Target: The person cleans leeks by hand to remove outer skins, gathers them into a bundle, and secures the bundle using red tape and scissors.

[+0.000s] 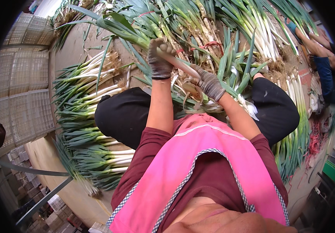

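My left hand (161, 59), in a dirty grey knit glove, is closed around the shaft of a leek (182, 63). The leek's green leaves fan out to the upper left, and its pale lower end slants down to the right. My right hand (211, 83), in a similar glove, grips that lower end, its fingertips partly hidden. Under both hands, between my bent knees, lies a heap of loose leaves and peeled skins (196, 94). Just beyond are untrimmed leeks with brown, soiled shafts (205, 27), tied with red string (211, 44).
Cleaned leeks (109, 96) lie in rows to my left; more bundles (260, 38) lie ahead and to my right (294, 99). Stacked white plastic crates (24, 70) line the left side. Another person's leg (316, 48) shows at far right, near red string (315, 139).
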Demonstrator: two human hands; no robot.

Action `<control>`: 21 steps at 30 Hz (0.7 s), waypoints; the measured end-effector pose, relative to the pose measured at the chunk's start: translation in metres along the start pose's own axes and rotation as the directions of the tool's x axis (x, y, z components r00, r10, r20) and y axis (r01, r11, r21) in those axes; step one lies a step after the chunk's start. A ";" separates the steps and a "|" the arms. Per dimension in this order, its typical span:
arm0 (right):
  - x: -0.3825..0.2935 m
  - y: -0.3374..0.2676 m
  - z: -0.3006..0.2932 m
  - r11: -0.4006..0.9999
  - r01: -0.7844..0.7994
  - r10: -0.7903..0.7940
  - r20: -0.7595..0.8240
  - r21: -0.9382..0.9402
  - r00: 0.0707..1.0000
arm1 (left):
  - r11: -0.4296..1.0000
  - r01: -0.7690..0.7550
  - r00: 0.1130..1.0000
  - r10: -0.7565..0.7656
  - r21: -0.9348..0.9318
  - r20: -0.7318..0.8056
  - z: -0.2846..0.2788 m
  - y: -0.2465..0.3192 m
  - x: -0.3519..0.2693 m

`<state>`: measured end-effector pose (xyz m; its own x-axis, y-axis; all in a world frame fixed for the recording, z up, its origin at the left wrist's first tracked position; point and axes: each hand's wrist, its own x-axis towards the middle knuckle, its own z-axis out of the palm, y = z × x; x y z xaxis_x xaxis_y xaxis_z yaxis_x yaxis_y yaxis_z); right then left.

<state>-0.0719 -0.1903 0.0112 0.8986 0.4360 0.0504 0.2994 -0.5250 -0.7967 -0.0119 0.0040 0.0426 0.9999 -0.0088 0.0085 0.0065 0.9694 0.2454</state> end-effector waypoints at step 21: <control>-0.052 0.025 -0.061 0.177 -0.201 0.539 0.076 0.963 0.839 | 0.984 -0.072 0.938 0.123 -0.164 0.323 -0.024 0.039 0.001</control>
<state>-0.0918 -0.2708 0.0252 0.8907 0.1382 -0.4332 -0.4370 0.5233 -0.7316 -0.0101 0.0482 0.0289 0.9357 0.0313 0.3514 -0.0640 0.9946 0.0816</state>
